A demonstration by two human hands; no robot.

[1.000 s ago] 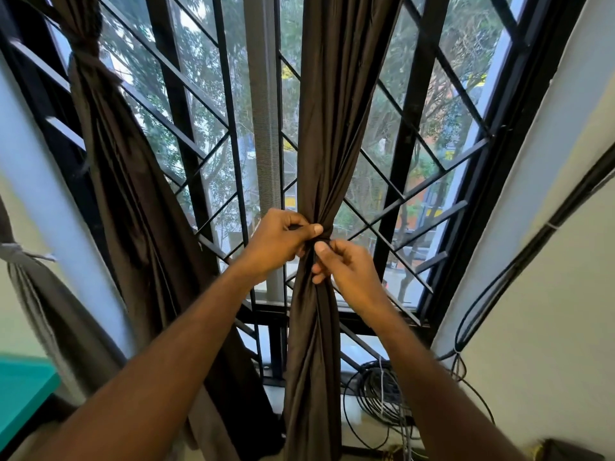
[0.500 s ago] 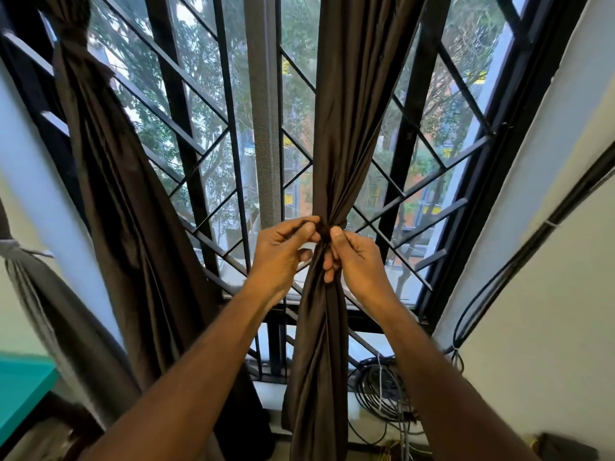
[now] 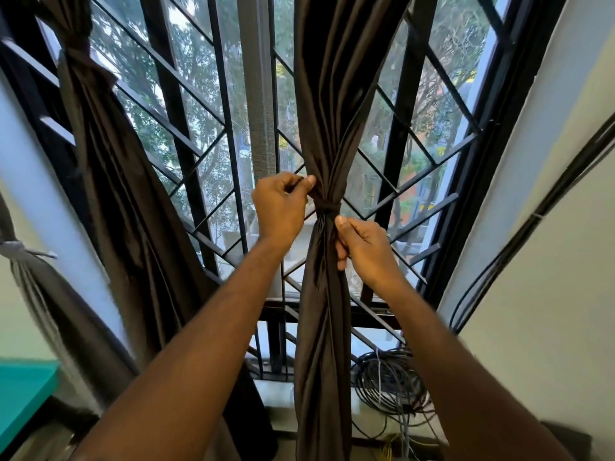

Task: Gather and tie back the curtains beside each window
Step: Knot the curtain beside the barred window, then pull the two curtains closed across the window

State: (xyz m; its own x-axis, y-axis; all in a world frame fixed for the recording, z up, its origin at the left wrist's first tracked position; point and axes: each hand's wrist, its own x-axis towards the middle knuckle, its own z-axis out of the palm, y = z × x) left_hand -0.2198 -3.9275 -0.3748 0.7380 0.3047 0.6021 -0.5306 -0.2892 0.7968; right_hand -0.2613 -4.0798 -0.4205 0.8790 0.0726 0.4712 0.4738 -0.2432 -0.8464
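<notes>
A dark brown curtain point(image 3: 327, 104) hangs gathered in front of the barred window point(image 3: 213, 134), cinched at mid-height by a knot point(image 3: 327, 205). My left hand point(image 3: 279, 207) is closed on the left side of the knot, pinching fabric between thumb and forefinger. My right hand point(image 3: 361, 246) grips the bundled curtain just below the knot. A second brown curtain point(image 3: 109, 154) at the left hangs tied near its top.
A grey curtain point(image 3: 36, 294) with a pale tie hangs at the far left. A teal surface point(image 3: 23, 390) sits at the lower left. Coiled cables point(image 3: 389, 380) lie on the sill at the lower right, with black cables running up the right wall point(image 3: 549, 261).
The knot has been drawn tight. My hands have separated: the left now pulls at the knot's left side, the right has dropped below it. The view has tilted slightly upward.
</notes>
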